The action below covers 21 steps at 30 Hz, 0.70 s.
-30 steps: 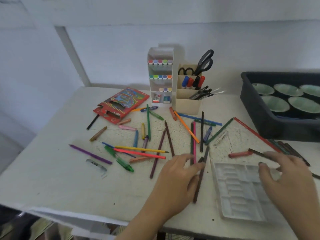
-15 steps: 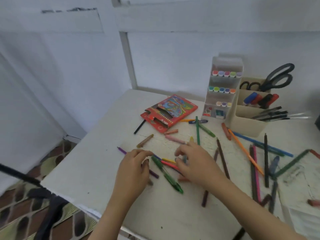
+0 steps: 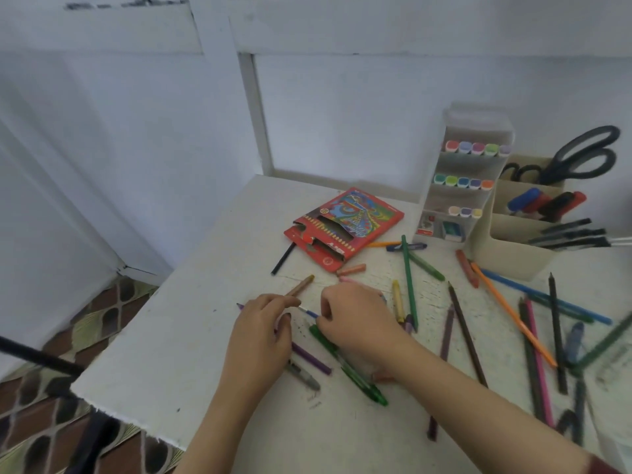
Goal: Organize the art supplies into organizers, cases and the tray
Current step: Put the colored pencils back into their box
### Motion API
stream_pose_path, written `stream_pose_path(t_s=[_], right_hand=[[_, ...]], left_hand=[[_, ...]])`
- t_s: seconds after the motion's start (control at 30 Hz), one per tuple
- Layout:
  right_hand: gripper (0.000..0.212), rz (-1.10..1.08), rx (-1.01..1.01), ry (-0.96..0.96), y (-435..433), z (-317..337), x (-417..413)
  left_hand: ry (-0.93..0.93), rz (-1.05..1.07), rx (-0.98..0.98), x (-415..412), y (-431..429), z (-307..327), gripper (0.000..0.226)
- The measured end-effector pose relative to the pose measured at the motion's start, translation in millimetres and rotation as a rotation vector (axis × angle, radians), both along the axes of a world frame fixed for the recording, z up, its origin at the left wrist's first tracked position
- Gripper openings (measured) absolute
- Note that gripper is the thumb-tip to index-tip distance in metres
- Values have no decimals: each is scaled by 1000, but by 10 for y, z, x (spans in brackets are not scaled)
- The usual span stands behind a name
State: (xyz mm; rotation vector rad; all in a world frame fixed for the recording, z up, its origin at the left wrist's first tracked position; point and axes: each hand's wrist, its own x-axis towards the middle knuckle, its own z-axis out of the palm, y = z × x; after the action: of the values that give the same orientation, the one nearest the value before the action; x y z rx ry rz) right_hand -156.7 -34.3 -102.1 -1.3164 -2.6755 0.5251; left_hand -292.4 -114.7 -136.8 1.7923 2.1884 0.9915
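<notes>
Loose coloured pencils, crayons and pens lie scattered over the white table (image 3: 191, 364). My left hand (image 3: 263, 333) lies over a purple pencil (image 3: 313, 360), fingers curled round it, with the pencil's tip poking out at the hand's left. My right hand (image 3: 357, 321) is curled round a blue pencil (image 3: 310, 314) whose tip sticks out of the fist; other pencils under it are hidden. A green pen (image 3: 352, 369) lies below my right hand and a brown crayon (image 3: 301, 285) just above my left. The open red pencil box (image 3: 345, 227) is behind.
A white marker organizer (image 3: 468, 189) and a beige pen holder (image 3: 509, 251) with black scissors (image 3: 581, 155) stand at the back right against the wall. More pencils spread to the right. A clear pen (image 3: 304, 376) lies near the table's left edge, with patterned floor beyond.
The view swung left, away from the tray and the dark bin. Both hands moved left to the pencil cluster; the right hand curled round pencils and the left settled on the purple one.
</notes>
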Motion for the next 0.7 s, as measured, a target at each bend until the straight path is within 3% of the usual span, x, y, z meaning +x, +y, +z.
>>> stream_pose_path(t_s=[0.1,0.23,0.37,0.43,0.6,0.7], right_hand=[[19,-1,-6,10,23,1,-4],[15,1,-63,201,21,30,141],[11,5,-80,412,-2,113,290],[6,-5,-77,496,3,145,360],[15,-48,31,719,-15,373,548],[25,-99,132,746,11,596,755]], left_hand=[[-13,-34,-9,9,90,30,37],[-126,-30,98,44,178,125,42],[-776,47,76,217,283,391,24],[-961,-5,70,322,342,517,14],[-912,-213,195,609,465,814,22],[-904,-314,231,780,546,967,24]])
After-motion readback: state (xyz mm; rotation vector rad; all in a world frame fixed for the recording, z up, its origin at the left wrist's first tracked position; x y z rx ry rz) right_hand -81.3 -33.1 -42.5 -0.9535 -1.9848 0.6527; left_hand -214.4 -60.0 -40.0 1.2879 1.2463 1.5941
